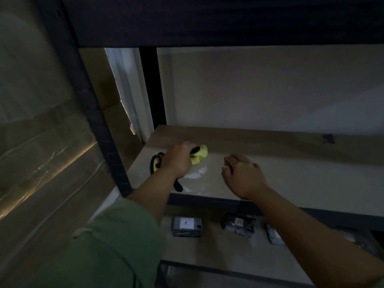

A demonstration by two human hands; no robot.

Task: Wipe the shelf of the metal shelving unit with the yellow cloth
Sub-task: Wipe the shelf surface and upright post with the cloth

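Dimly lit, the left hand (178,157) clenches the bunched yellow cloth (200,154) on the pale shelf (301,173) near its left rear corner. Just beside it, the right hand (242,175) rests on the shelf, fingers loosely curled, holding nothing.

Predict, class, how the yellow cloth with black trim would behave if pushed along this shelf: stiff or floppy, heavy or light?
Probably floppy: the yellow cloth with black trim bunches into soft folds where the left hand grips it. Likely light, since one hand holds it. It should drag and crumple across the pale shelf board rather than roll.
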